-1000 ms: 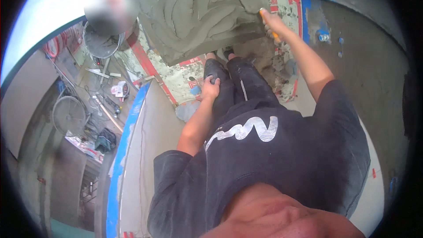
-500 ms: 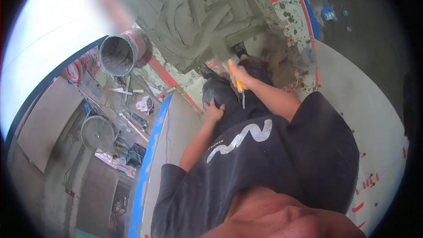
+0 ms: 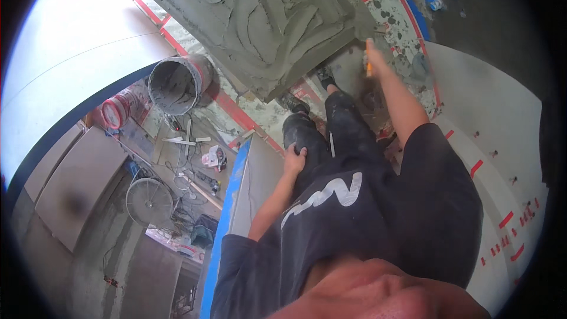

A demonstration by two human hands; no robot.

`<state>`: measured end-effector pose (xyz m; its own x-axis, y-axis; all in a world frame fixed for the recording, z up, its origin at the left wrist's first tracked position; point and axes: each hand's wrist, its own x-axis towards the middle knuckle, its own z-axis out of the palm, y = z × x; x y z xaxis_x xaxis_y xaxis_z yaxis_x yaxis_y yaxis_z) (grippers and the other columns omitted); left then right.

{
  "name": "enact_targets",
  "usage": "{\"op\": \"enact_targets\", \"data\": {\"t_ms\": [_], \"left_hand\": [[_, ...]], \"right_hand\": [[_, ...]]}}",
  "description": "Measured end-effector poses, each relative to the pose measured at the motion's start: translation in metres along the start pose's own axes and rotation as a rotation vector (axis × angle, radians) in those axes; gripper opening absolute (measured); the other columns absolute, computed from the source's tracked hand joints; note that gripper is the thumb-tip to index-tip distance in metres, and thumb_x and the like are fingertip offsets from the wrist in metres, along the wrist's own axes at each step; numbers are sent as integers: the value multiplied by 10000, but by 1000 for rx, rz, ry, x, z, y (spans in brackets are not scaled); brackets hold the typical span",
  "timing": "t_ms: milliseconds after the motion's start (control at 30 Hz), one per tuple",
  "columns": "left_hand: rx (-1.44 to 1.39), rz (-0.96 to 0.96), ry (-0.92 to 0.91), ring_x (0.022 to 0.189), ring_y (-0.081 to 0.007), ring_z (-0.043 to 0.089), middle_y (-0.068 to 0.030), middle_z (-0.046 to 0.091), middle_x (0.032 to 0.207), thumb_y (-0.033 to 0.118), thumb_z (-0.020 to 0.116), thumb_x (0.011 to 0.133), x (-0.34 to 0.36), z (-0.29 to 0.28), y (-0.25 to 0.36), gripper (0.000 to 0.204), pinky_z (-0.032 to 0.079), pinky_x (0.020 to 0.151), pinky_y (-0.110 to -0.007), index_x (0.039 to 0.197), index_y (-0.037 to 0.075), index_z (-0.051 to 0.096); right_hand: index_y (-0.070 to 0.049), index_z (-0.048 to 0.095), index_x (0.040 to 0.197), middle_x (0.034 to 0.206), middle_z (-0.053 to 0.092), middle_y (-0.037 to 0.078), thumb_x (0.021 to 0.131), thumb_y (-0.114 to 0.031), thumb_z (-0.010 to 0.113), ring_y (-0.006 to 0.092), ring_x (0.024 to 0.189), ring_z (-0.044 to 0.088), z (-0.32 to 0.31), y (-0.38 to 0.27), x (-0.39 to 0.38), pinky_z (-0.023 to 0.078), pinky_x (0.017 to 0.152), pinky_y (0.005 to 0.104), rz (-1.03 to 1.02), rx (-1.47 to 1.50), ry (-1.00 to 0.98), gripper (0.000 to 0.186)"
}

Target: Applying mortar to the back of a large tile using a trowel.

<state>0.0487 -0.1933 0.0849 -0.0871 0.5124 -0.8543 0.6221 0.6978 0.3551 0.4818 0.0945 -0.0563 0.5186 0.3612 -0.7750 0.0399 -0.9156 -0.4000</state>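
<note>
Wet grey mortar (image 3: 254,29) covers a large flat slab in front of my feet, with swirled ridges and straight edges. My right hand (image 3: 378,62) is closed around the orange handle of a trowel (image 3: 369,59), beside the slab's near right corner. The trowel's blade is hard to make out against the mortar. My left hand (image 3: 294,160) rests on my left thigh, thumb and fingers apart, holding nothing.
A mortar-smeared bucket (image 3: 177,85) lies tipped toward me left of the slab. Beyond it are a red-and-white bucket (image 3: 116,112), a round fan (image 3: 149,201) and scattered cords and tools. A blue-taped panel edge (image 3: 230,195) stands close at my left.
My right hand has moved right and away from my legs with the trowel, reaching the slab's corner. My left hand stays on my thigh. The whole view has shifted slightly.
</note>
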Motion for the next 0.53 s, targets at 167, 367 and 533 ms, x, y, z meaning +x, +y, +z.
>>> {"op": "enact_targets", "data": {"t_ms": [167, 367, 533], "left_hand": [[-1, -129, 21, 1276, -424, 591, -311, 577, 1391, 392, 698, 939, -8, -11, 9, 634, 457, 1098, -458, 1407, -14, 567], [-62, -197, 92, 1243, -417, 605, -294, 610, 1334, 406, 698, 931, -1, -1, 39, 578, 471, 1075, -457, 1360, 27, 620], [-18, -237, 159, 1286, -381, 572, -265, 633, 1297, 413, 714, 918, 0, -18, 94, 502, 439, 1108, -432, 1308, 99, 676]], "right_hand": [[25, 635, 1327, 1262, 689, 213, 1010, -717, 337, 339, 1161, 662, -5, 3, 17, 514, 950, 482, 235, -395, -42, 860], [-45, 423, 1533, 1461, 535, 131, 985, -735, 450, 278, 1143, 590, -40, 52, -34, 504, 948, 481, 272, 335, 51, 881], [-118, 513, 1476, 1367, 600, 166, 956, -764, 478, 199, 1031, 626, -93, 77, -54, 526, 849, 430, 7, -79, -90, 830]]}}
